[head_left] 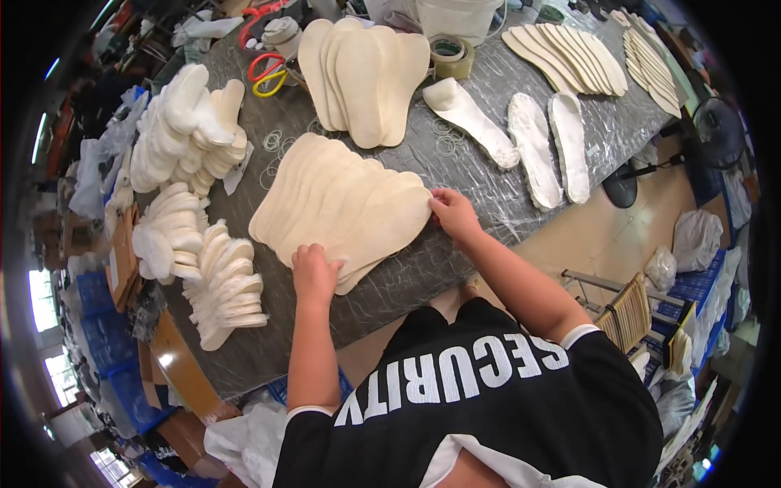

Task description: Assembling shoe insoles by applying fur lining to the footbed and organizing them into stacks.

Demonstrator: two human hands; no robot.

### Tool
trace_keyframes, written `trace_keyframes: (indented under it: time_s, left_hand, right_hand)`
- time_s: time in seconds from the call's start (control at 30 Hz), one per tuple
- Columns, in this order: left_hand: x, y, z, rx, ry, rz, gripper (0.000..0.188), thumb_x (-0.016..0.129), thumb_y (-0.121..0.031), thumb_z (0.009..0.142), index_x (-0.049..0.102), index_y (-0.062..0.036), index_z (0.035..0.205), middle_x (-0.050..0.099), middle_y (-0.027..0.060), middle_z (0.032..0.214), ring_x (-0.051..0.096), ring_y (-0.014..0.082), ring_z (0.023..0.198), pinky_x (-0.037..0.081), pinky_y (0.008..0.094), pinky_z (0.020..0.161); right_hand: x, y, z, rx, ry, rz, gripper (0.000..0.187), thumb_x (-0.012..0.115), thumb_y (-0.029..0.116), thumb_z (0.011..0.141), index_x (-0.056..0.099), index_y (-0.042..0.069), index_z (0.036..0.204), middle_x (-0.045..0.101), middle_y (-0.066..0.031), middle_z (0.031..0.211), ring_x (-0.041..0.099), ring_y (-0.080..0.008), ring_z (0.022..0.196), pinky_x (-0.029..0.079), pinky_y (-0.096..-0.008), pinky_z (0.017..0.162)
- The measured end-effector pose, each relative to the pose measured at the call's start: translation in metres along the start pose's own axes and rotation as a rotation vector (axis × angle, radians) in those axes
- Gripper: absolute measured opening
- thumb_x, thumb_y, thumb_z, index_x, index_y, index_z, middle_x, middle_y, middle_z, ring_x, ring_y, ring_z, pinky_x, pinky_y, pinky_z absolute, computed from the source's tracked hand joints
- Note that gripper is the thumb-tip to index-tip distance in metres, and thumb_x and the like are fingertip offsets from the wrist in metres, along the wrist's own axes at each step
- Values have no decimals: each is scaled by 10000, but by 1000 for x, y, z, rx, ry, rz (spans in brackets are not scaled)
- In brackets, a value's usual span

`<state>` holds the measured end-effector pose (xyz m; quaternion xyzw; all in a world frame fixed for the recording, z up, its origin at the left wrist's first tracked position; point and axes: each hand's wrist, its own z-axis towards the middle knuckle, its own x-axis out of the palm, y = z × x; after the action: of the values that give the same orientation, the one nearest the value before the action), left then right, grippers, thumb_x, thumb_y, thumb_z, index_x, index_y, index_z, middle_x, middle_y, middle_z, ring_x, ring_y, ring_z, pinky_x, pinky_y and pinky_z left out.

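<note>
A fanned row of cream insoles (325,187) lies overlapping on the dark plastic-covered table in front of me. The nearest, uppermost insole (382,224) stretches between my two hands. My right hand (454,215) pinches its right end, thumb and fingers closed at the edge. At its left end, my left hand (316,273) is closed over the rim, the thumb pointing right and the fingertips partly hidden. Below this insole, the edge of another one sticks out toward me. Behind the row, a second fan of insoles (362,77) lies flat.
At left are piles of insoles with white fluffy padding (183,130). Scissors (268,75), tape rolls (451,57) and rubber bands (272,154) lie farther back. White foot-shaped pieces (535,150) and another insole fan (569,57) sit right. A stool (626,309) stands beyond the table edge.
</note>
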<state>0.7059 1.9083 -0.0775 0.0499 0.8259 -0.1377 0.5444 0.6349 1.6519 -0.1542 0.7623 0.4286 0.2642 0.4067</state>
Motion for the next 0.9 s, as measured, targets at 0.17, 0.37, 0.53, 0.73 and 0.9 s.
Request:
trace_keyframes:
  time_s: [0.17, 0.37, 0.53, 0.73, 0.9]
  left_hand:
    - [11, 9, 0, 166, -228, -63, 430, 754, -127, 628, 549, 5, 982, 514, 145, 992, 461, 331, 985, 407, 398, 854]
    - [21, 11, -5, 211, -369, -99, 392, 673, -15, 648, 555, -50, 1020, 512, 152, 1118, 436, 348, 1086, 384, 411, 906]
    - [22, 28, -14, 347, -432, -264, 204, 646, -1, 657, 603, -40, 852, 617, 134, 945, 553, 304, 959, 414, 403, 866]
    - [-33, 28, -32, 392, 438, -823, 591, 805, -159, 564, 499, -42, 1056, 544, 115, 1151, 531, 199, 1026, 407, 320, 867]
    - [-20, -32, -35, 502, 796, -1270, 690, 787, -166, 607, 350, -51, 1129, 465, 122, 1208, 526, 209, 1001, 423, 326, 858]
  right_hand:
    - [-1, 30, -18, -219, 224, 1, 144, 511, -8, 815, 530, 20, 955, 610, -54, 951, 555, -121, 877, 442, -262, 787]
    - [5, 54, -68, -544, 979, -56, 111, 436, -32, 869, 502, 30, 933, 585, -60, 1087, 504, -109, 1059, 385, -295, 929]
    - [25, 31, -63, -305, 603, 610, 108, 405, -8, 887, 461, 57, 952, 552, -53, 1005, 515, -158, 963, 393, -312, 866]
    - [27, 54, -61, -188, 497, 1046, 165, 403, -15, 736, 465, 58, 870, 553, -99, 770, 531, -205, 775, 409, -318, 767]
    - [13, 66, -63, -375, 577, 1034, 123, 404, 23, 768, 467, 56, 868, 544, -87, 763, 522, -200, 766, 399, -315, 783]
